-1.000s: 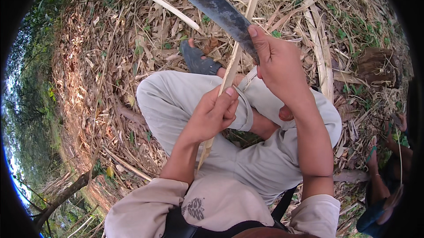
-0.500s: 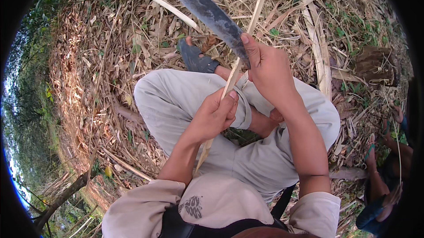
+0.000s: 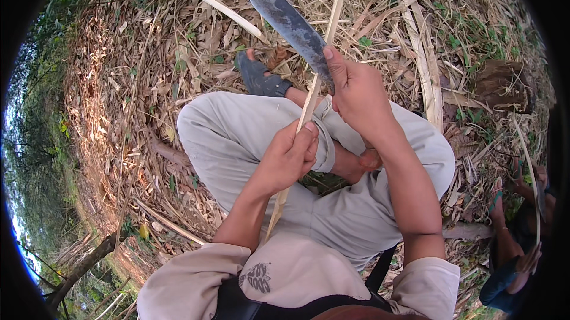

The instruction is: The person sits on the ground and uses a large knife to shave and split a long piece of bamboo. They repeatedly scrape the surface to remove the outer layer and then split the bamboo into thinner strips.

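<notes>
My left hand [image 3: 291, 152] is closed round a long pale strip of split wood or bamboo [image 3: 310, 101]. The strip runs from near my belly, up through that hand, to the top of the view. My right hand [image 3: 359, 91] grips a machete [image 3: 291, 26] near the base of its dark, worn blade; the handle is hidden in my fist. The blade points up and to the left and lies across the strip, just beyond my left hand. Whether the edge bites into the strip I cannot tell.
I sit cross-legged in light trousers [image 3: 231, 124], a dark shoe [image 3: 261, 76] beyond my knees. Dry leaves cover the ground. More pale strips lie at the upper left [image 3: 214, 4] and right [image 3: 424, 59]. A stump [image 3: 502, 85] stands right; another person [image 3: 504, 243] sits at the right edge, holding a thin strip.
The machete has shifted slightly right and down at its tip. The strip's far end has swung a little left. Both hands keep their holds. The other person's strip has moved.
</notes>
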`<state>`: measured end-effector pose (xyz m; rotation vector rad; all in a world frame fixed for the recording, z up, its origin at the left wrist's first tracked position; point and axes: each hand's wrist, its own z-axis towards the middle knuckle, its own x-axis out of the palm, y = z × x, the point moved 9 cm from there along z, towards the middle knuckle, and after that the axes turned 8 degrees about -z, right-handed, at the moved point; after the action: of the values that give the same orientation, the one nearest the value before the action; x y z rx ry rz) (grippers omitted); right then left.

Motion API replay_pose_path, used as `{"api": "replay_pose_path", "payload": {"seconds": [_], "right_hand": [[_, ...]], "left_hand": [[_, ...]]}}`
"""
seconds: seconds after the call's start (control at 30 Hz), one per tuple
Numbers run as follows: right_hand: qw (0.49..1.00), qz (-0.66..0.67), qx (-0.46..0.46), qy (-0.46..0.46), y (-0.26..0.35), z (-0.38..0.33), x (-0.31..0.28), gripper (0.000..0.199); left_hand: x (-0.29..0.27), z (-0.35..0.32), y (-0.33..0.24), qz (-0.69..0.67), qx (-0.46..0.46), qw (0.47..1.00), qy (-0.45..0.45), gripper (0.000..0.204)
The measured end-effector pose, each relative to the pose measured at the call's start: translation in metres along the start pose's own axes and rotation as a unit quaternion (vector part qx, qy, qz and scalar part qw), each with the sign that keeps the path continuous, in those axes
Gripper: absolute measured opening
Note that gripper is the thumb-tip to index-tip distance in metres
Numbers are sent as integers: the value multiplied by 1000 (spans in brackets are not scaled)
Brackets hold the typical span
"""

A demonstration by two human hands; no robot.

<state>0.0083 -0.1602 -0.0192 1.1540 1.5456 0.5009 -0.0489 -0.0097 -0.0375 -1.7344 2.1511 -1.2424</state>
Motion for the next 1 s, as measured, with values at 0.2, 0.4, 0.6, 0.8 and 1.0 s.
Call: {"api": "replay_pose_path", "payload": {"seconds": [0.2,0.4,0.6,0.8,1.0], "right_hand": [[1000,19,-19,9,-4,0,8,70],[998,44,20,36,-11,-1,18,71],[997,50,36,54,-14,0,19,71],[992,-3,58,109,-9,-6,26,72],[999,-2,7,38,-2,-4,14,69]], "left_hand": [[0,-2,3,-15,-15,1000,-9,31],[-3,0,4,4,-2,1000,-14,31],[-3,0,5,8,-4,1000,-14,30],[-9,3,6,29,-1,999,-29,29],[-7,3,2,21,-17,999,-24,29]]}}
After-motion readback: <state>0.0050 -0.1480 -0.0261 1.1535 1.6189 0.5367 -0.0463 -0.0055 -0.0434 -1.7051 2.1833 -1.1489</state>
